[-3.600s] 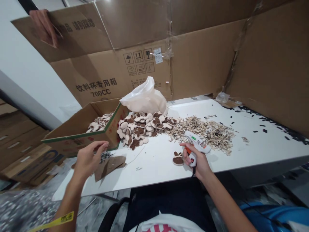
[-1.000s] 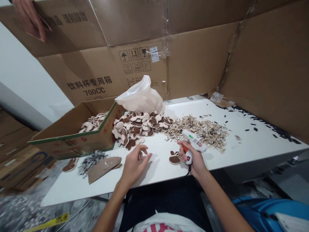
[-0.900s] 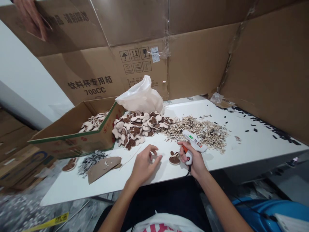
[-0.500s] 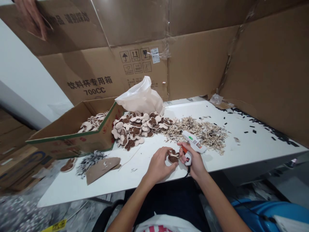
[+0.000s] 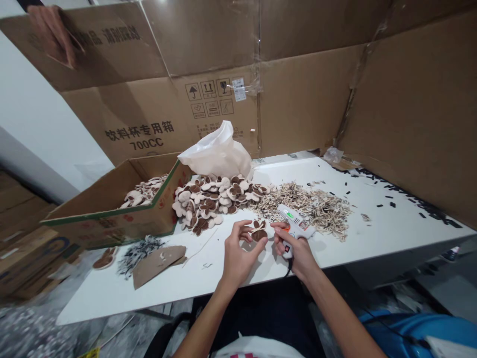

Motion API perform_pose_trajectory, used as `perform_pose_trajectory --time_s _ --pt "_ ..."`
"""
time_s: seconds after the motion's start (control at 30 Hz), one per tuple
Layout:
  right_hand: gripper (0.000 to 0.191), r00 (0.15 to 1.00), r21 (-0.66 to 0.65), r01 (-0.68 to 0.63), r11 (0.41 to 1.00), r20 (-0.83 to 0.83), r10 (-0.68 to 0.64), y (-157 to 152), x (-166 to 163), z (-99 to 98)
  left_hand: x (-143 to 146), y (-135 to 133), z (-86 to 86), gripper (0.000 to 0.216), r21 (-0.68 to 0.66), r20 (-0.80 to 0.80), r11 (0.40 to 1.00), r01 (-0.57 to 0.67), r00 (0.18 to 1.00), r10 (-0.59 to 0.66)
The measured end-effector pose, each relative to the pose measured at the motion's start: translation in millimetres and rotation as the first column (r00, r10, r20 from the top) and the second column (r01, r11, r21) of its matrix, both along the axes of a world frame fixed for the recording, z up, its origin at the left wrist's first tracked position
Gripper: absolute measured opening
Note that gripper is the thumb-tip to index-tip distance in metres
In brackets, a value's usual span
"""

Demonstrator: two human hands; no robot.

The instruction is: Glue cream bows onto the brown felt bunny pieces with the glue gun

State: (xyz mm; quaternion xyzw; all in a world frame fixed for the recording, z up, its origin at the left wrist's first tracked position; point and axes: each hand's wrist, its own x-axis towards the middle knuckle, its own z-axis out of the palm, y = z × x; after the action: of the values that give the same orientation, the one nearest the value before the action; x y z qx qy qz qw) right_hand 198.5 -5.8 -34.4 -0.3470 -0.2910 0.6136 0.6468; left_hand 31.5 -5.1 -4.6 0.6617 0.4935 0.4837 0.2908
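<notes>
Between the thumb and fingers of my left hand (image 5: 238, 251) is a brown felt bunny-head patch (image 5: 259, 233) with a small cream bow across it. My right hand (image 5: 294, 248) is wrapped round the handle of a white glue gun (image 5: 294, 221), its nozzle end pointing up and left, away from the patch. Beyond my hands lies a heap of brown and cream bunny patches (image 5: 208, 201). To its right spreads a pile of cream bows (image 5: 320, 209), just behind the glue gun.
An open cardboard box (image 5: 112, 219) with more patches stands at left. Near it are a single patch (image 5: 105, 258), dark scraps (image 5: 137, 253) and a cardboard piece (image 5: 158, 266). A white bag (image 5: 219, 151) and tall cardboard walls stand behind. Another person's hand (image 5: 52, 32) hangs over the wall.
My left hand has moved the patch slightly left and up, away from my right hand. My right fingers have come off the patch and the bow now shows fully.
</notes>
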Motion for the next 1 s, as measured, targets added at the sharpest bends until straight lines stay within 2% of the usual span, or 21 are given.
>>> perform_pose_trajectory --time_s 0.27,0.4,0.47,0.6,0.77,1.0 --pt "0.028 0.988 0.035 -0.064 0.997 0.146 0.058 -5.8 -1.9 -0.3 8.6 -1.0 1.4 0.053 0.055 0.037 0.998 0.021 0.999 -0.023" --pt "0.028 0.99 0.008 -0.019 1.0 0.142 0.017 -4.8 -1.2 -2.0 8.1 -5.0 4.7 0.062 0.046 0.007 0.997 0.058 0.998 -0.058" --pt "0.027 0.989 0.011 -0.006 1.0 0.145 0.004 -4.7 -0.9 -2.0 5.9 -5.8 9.3 0.056 0.043 -0.015 0.997 0.061 0.998 -0.06" --pt "0.026 0.985 0.014 -0.063 0.998 0.163 0.06 -5.2 -1.1 -0.4 -1.9 1.5 22.3 0.022 0.052 -0.035 0.998 0.04 0.999 -0.038" --pt "0.025 0.978 0.048 -0.094 0.994 0.194 0.083 -5.0 -1.5 -1.1 -8.3 18.8 32.4 0.02 0.002 -0.059 0.988 0.153 0.987 -0.152" --pt "0.024 0.974 0.048 -0.084 0.995 0.217 0.071 -3.6 -0.9 -4.1 -10.4 27.7 33.4 0.017 -0.02 -0.066 0.98 0.197 0.978 -0.198"
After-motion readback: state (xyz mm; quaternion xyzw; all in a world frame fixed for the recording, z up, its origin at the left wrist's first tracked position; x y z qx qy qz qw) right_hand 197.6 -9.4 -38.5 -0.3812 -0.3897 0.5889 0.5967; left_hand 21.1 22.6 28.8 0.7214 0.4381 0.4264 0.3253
